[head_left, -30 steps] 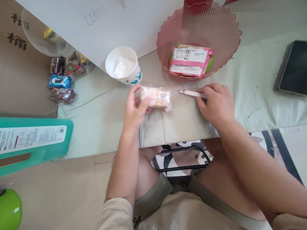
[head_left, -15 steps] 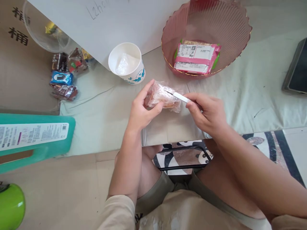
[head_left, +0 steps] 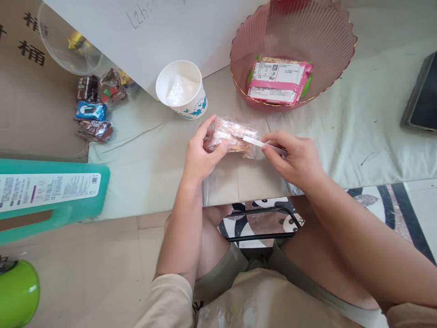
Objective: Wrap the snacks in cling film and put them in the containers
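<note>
My left hand (head_left: 200, 157) grips the left end of a small snack in a clear crinkled wrapper (head_left: 229, 135), held just above the table. My right hand (head_left: 295, 157) pinches a slim white craft knife (head_left: 261, 143), whose tip lies against the wrapper's right end. Both hands work over the grey-green cloth (head_left: 358, 123) near the table's front edge.
A white paper cup (head_left: 181, 89) with crumpled plastic inside stands behind my left hand. A pink ribbed bowl (head_left: 321, 36) holds a pink packaged snack (head_left: 279, 82). Several small wrapped sweets (head_left: 94, 107) lie far left. A dark tablet (head_left: 423, 98) sits at right, a teal stool (head_left: 51, 193) at left.
My right hand picked the knife up from the table and brought it to the wrapper. My left hand lifted and tilted the snack; the blade has slid lower along its right end.
</note>
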`<state>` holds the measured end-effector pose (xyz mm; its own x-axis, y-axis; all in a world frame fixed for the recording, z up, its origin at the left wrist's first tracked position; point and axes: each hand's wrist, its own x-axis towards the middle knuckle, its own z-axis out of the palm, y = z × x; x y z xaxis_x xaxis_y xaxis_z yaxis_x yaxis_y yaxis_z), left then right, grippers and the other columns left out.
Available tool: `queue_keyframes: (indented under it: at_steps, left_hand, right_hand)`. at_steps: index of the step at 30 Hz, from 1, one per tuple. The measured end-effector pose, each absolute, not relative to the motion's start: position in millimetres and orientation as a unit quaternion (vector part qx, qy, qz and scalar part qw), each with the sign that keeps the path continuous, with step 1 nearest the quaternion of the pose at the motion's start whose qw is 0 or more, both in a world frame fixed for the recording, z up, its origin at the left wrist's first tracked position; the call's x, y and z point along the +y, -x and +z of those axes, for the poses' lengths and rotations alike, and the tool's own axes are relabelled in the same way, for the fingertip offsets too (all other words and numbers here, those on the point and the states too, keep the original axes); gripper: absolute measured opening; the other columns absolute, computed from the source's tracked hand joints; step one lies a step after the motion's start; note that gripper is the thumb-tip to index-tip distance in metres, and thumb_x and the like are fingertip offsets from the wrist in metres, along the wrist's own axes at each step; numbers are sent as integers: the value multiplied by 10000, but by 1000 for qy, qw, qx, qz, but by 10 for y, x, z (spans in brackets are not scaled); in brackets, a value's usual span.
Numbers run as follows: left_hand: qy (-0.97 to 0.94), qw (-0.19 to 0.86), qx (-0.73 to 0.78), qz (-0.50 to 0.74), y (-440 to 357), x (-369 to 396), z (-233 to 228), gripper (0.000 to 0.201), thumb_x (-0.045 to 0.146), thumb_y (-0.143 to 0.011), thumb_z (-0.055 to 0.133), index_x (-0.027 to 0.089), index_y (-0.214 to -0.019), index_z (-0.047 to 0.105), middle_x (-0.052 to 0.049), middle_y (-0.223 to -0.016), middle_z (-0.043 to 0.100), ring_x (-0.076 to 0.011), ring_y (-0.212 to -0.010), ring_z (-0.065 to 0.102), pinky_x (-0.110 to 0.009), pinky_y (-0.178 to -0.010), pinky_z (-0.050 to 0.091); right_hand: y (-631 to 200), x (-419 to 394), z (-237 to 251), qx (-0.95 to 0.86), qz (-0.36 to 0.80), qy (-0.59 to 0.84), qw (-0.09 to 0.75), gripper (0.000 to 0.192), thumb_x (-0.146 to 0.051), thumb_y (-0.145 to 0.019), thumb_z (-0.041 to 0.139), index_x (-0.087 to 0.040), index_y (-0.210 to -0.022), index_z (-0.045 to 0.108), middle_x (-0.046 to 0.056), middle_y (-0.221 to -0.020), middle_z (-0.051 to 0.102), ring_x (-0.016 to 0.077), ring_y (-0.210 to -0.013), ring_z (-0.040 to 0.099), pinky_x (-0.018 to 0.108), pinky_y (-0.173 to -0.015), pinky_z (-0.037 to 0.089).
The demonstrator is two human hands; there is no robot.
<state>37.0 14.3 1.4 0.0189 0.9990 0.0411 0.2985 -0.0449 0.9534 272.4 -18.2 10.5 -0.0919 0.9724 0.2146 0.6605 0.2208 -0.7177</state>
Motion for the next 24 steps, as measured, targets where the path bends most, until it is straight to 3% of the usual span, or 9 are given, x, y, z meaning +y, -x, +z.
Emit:
queue_keyframes:
  at_steps: [3, 8, 14, 19, 24]
  left_hand:
    - [-573, 408, 571, 423, -315, 162, -37, 689, 522, -741, 856, 281, -1351, 643, -34, -950, 687, -226, -915, 719, -347, -825, 607]
    - [-573, 383, 601, 405, -254, 186, -53, 606, 442, -763, 836, 233, -1304, 663, -17, -867, 676, -207, -834, 692, -370, -860, 582]
    - [-593, 278, 654, 379, -152, 226, -77, 352, 373, -786, 774, 221, -1102, 739, -65, -1038, 726, -251, -1002, 683, -396, -1012, 538]
    - [-667, 263, 573, 396, -127, 243, -12, 482, 356, -759, 803, 251, -1216, 696, -97, -1410, 634, -296, -1374, 561, -410, -1149, 473]
    - [-664, 310, 564, 380, -217, 201, 101, 320, 351, -781, 788, 238, -1074, 722, -91, -1263, 709, -270, -1212, 652, -396, -1052, 534]
  right_hand:
    - [-2817, -167, 90, -695, 246, 594, 322, 162, -372, -913, 631, -273, -966, 746, 16, -759, 768, 200, -624, 655, 329, -626, 469]
    - [-2930, -159, 63, -698, 220, 612, 299, 156, -357, -887, 641, -285, -958, 759, 7, -729, 765, 208, -601, 641, 337, -593, 441]
    - [-3040, -127, -5, -696, 167, 636, 289, 175, -351, -891, 610, -278, -978, 744, 26, -766, 754, 235, -668, 642, 346, -603, 417]
    - [-3141, -56, -92, -683, 121, 672, 261, 145, -320, -857, 639, -267, -978, 701, 80, -831, 712, 298, -794, 629, 424, -719, 449]
    - [-3150, -28, -74, -657, 95, 701, 260, 100, -260, -837, 633, -256, -930, 668, 145, -1010, 712, 415, -1069, 616, 610, -940, 415]
